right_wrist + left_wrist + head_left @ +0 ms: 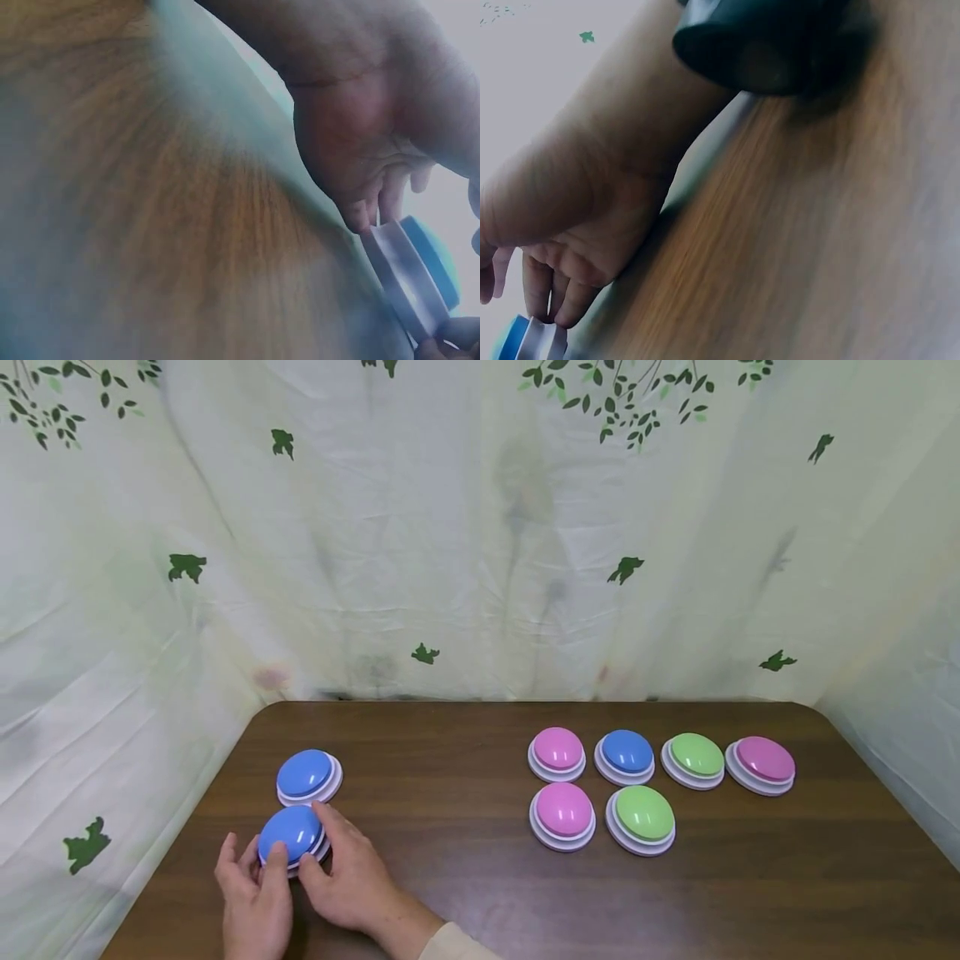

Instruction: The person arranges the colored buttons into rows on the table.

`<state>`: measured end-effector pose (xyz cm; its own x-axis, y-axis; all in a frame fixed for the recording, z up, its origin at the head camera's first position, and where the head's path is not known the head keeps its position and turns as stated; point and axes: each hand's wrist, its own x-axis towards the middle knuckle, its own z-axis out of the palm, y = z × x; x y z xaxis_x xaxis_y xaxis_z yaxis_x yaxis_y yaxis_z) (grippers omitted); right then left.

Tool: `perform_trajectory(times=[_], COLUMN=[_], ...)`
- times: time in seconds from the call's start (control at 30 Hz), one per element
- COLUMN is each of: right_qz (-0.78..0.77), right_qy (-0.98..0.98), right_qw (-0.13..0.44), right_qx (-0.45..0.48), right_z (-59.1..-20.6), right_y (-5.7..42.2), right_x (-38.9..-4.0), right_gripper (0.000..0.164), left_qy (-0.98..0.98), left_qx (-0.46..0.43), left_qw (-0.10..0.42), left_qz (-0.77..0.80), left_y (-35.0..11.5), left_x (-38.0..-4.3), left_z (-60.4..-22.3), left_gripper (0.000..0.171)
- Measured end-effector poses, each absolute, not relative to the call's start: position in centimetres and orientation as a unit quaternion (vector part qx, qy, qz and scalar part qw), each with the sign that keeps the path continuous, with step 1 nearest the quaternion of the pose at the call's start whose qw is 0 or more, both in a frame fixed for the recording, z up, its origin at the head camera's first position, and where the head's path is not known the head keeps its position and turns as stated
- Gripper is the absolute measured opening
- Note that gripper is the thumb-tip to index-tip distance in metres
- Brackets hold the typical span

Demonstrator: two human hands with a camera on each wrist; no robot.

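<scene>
At the left of the table, a round blue push button (291,833) on a white base sits between both hands. My left hand (255,893) holds its left side, thumb at the front rim and fingers round the left edge. From the right, my right hand (352,881) grips it, forefinger along the far right edge and thumb at the front. In the right wrist view the button's white base (401,277) stands edge-on between the two hands' fingers. Just behind it lies a second blue push button (303,774), close to the first.
Toward the right are more push buttons: pink ones (558,749), [another pink button (565,810), a third pink button (765,758), a blue button (627,752), and green buttons (697,754) in two rows. A leaf-patterned curtain (450,568) hangs behind the brown table (480,893).
</scene>
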<state>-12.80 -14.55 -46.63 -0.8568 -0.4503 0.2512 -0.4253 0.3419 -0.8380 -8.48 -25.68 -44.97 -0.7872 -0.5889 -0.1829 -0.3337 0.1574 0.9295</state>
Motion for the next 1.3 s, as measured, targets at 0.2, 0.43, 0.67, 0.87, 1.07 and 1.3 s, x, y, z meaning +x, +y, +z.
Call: perform_trajectory(times=[0.2,0.43,0.67,0.87,1.07,1.3], right_qz=[-0.529,-0.545,-0.549,-0.540,-0.534,-0.546], right_qy=[0.818,0.814,0.814,0.823,0.833,0.827], right_qw=[0.004,-0.014,-0.022,-0.043,-0.062,-0.086], right_qx=[-0.226,-0.199,-0.186,-0.170,-0.134,-0.100], right_z=[-46.6,-46.4,-45.9,-45.4,-44.8,-44.2], right_y=[-13.3,-10.6,-6.7,-3.2,0.9,5.7], right_x=[-12.3,-11.9,-12.1,-12.0,-11.5,-11.0], right_gripper=[0.060,0.060,0.061,0.063,0.064,0.063], left_qy=[-0.749,-0.750,-0.742,-0.750,-0.751,-0.743], left_qx=[0.282,0.229,0.175,0.118,0.050,-0.013], left_qw=[0.127,0.132,0.114,0.089,0.095,0.066], left_qz=[-0.586,-0.606,-0.638,-0.644,-0.651,-0.665], left_y=[-23.9,-21.4,-18.6,-15.7,-12.4,-8.2], left_x=[-7.9,-7.5,-7.6,-7.8,-7.9,-8.2], left_z=[-45.0,-45.2,-45.2,-44.8,-44.5,-44.2], left_gripper=[0.076,0.074,0.074,0.074,0.070,0.069])
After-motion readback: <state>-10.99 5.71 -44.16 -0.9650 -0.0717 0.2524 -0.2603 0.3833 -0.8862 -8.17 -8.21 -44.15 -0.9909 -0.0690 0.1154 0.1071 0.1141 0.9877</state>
